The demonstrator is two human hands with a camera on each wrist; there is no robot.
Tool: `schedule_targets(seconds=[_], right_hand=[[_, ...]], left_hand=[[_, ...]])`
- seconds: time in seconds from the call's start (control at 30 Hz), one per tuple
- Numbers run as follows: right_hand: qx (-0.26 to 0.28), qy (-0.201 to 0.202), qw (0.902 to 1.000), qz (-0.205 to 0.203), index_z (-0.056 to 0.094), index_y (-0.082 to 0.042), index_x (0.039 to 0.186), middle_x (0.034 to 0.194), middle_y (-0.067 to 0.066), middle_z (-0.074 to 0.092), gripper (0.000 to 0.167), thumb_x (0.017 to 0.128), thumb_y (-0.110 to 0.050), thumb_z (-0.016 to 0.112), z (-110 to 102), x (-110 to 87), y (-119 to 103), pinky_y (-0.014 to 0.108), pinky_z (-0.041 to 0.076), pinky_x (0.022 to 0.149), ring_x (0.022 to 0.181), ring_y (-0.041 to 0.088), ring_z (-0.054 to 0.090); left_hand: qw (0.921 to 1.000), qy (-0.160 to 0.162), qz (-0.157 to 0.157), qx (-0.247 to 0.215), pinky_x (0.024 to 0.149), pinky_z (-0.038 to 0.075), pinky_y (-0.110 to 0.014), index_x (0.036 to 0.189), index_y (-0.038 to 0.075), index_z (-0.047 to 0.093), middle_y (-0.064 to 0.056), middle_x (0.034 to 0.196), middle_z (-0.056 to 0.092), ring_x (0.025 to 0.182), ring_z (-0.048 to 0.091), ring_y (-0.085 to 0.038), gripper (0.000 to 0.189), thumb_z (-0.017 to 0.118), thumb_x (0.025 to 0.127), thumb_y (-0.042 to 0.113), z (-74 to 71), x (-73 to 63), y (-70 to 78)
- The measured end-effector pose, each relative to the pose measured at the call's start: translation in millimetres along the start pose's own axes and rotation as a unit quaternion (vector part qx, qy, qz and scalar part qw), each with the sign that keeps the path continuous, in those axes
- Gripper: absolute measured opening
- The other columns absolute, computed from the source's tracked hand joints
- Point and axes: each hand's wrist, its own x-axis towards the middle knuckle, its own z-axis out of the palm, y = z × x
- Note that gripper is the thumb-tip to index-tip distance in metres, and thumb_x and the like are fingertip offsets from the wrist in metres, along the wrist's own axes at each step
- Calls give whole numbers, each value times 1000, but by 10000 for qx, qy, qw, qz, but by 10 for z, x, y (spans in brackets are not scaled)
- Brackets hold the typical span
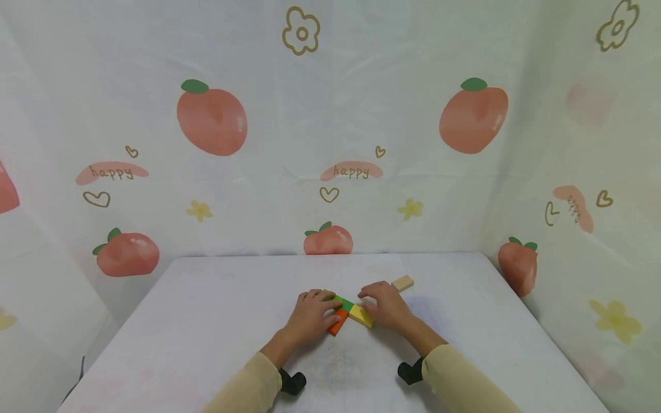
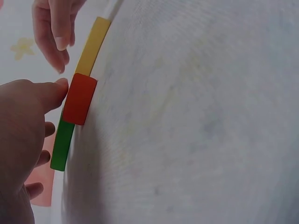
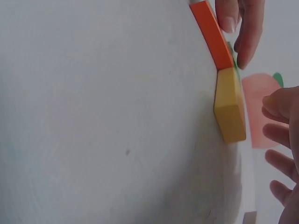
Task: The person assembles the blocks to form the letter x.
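Three painted blocks meet on the white table: a green block, an orange-red block and a yellow block. My left hand hovers at their left side, its fingers over the green block and its thumb right at the orange-red one. Part of the green block is hidden under those fingers. Just right of the yellow block is my right hand, fingers loosely bent and apart. In the right wrist view a gap shows between those fingers and the yellow block. The orange-red block faces the left wrist camera.
A plain wooden block lies beyond my right hand. The white table ends at a back wall of printed cloth, and more cloth hangs at both sides. Black wrist mounts stick out below both sleeves.
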Motion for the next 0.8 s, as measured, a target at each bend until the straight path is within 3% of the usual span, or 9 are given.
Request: schedule_targets(seconds=[0.23,0.6,0.8], right_hand=[[-217,500,9985,-94,74,-7,100,110,10,69,16,84,-6,71,-12,-33,183,48,45,93,105,31,59],[-1070,488,9929,165,74,-10,102,112,8,69,19,84,-9,72,-88,-40,462,50,44,93,108,30,58],[-1489,235,9876,442,73,-11,109,118,8,67,22,87,-14,71,-161,-46,553,51,43,95,114,31,56]], left_hand=[[9999,26,2,110,97,36,-52,127,28,66,0,130,58,121,48,-28,35,60,95,41,42,-9,15],[9999,147,31,80,97,36,-51,128,28,66,0,131,58,122,47,-27,35,60,96,40,74,-28,11],[9999,148,27,19,97,36,-50,128,28,66,1,131,58,122,46,-26,34,60,96,39,72,-29,9]])
